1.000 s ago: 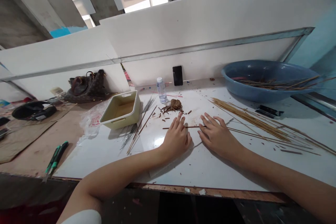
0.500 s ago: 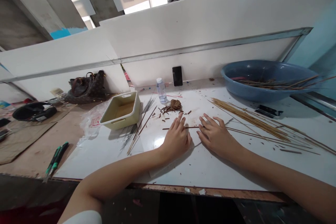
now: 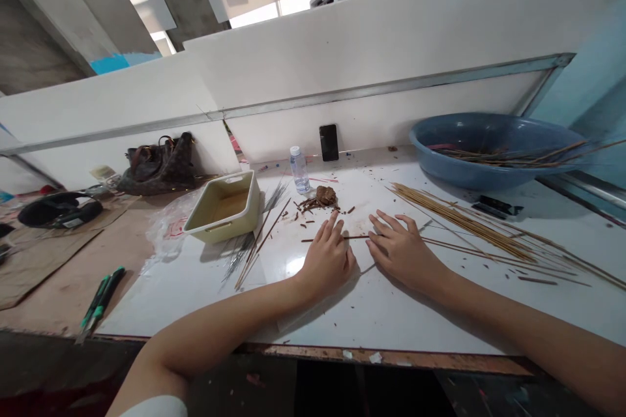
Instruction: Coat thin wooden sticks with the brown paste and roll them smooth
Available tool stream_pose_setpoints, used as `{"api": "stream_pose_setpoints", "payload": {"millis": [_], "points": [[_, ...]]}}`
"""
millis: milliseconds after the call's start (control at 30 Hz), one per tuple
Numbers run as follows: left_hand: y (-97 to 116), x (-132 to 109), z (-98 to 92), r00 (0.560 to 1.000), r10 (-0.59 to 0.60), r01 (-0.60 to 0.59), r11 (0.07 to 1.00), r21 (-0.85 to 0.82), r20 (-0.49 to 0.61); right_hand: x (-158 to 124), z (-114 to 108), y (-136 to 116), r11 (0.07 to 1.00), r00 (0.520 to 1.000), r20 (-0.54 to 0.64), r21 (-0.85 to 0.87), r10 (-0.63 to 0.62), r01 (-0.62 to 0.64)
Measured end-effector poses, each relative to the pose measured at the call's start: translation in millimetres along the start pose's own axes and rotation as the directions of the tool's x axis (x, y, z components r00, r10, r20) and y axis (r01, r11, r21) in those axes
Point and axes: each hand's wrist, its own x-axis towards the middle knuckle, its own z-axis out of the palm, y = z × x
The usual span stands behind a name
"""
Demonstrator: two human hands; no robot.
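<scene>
A thin brown stick (image 3: pixel 313 240) lies on the white worktable (image 3: pixel 195 300), passing under the left hand (image 3: pixel 327 260) and ending at the right hand's fingertips (image 3: pixel 379 225). Both hands rest open and flat, just apart. Nearby sit a brown lump (image 3: pixel 325 195), a bundle of thin wooden sticks (image 3: pixel 464 221) and a blue basin (image 3: pixel 469 172).

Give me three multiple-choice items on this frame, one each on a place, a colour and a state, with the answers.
1. The bottle stands: A. left of the phone; B. inside the tray; C. on the cardboard.
2. The basin is: A. red; B. blue; C. yellow.
3. The left hand and right hand are: A. clenched; B. gloved; C. bare, fingers spread.

1 A: it stands just left of the phone.
2 B: its rim and sides show blue.
3 C: bare fingers fan apart on both.
</scene>
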Motion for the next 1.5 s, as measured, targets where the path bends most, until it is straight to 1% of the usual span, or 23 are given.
{"api": "stream_pose_setpoints", "payload": {"millis": [133, 233, 333, 433, 533, 633, 700, 833, 933, 1067, 1200, 1267, 1333, 1500], "points": [[-1, -1, 1.5, 0.999, 0.014, -0.014, 1.000, 0.015, -0.032, 2, 9, 11, 0.997, 0.990, -0.120, 0.023, 0.073, -0.071], [-1, -1, 1.2, 0.999, 0.030, -0.029, 0.999, 0.020, -0.043, 2, 15, 18, 0.992, 0.981, -0.147, 0.035, 0.127, -0.123], [0, -1, 0.5, 0.998, 0.030, -0.029, 0.999, 0.022, -0.049, 2, 13, 18, 0.990, 0.985, -0.111, 0.057, 0.132, -0.126], [0, -1, 0.7, 0.999, 0.017, -0.017, 1.000, 0.024, -0.038, 1, 8, 14, 0.992, 0.993, -0.070, 0.091, 0.092, -0.085], [0, 0, 1.3, 1.000, -0.009, 0.009, 1.000, 0.019, -0.022, 2, 7, 14, 0.991, 0.995, -0.076, 0.119, 0.068, -0.058], [0, -1, 1.5, 1.000, 0.007, -0.006, 1.000, 0.011, -0.027, 5, 10, 19, 0.984, 0.991, -0.070, 0.147, 0.114, -0.103], [-1, -1, 1.5, 0.999, 0.023, -0.023, 1.000, 0.011, -0.040, 8, 12, 25, 0.976, 0.990, -0.025, 0.168, 0.142, -0.136], [-1, -3, 2.9, 0.998, 0.018, -0.017, 1.000, 0.017, -0.063, 26, 17, 38, 0.976, 0.988, 0.112, 0.174, 0.110, -0.128], [-2, -3, 4.8, 0.998, 0.027, -0.026, 0.999, 0.026, -0.065, 50, 24, 48, 0.982, 0.982, 0.167, 0.152, 0.090, -0.116], [-2, -3, 6.1, 0.998, 0.031, -0.030, 0.999, 0.020, -0.058, 85, 41, 59, 0.979, 0.984, 0.164, 0.179, 0.072, -0.101], [-2, -2, 6.3, 0.999, 0.007, -0.007, 1.000, 0.010, -0.053, 106, 59, 63, 0.966, 0.982, 0.174, 0.233, 0.075, -0.115], [-2, -2, 6.8, 0.999, -0.005, 0.006, 1.000, 0.011, -0.048, 109, 64, 63, 0.964, 0.984, 0.163, 0.242, 0.075, -0.113], [-3, -2, 7.4, 0.999, -0.013, 0.014, 1.000, 0.011, -0.043, 109, 64, 63, 0.964, 0.987, 0.147, 0.247, 0.062, -0.097], [-3, -2, 8.2, 0.999, -0.019, 0.019, 1.000, 0.010, -0.045, 92, 46, 66, 0.973, 0.996, 0.081, 0.226, 0.032, -0.049]]}}
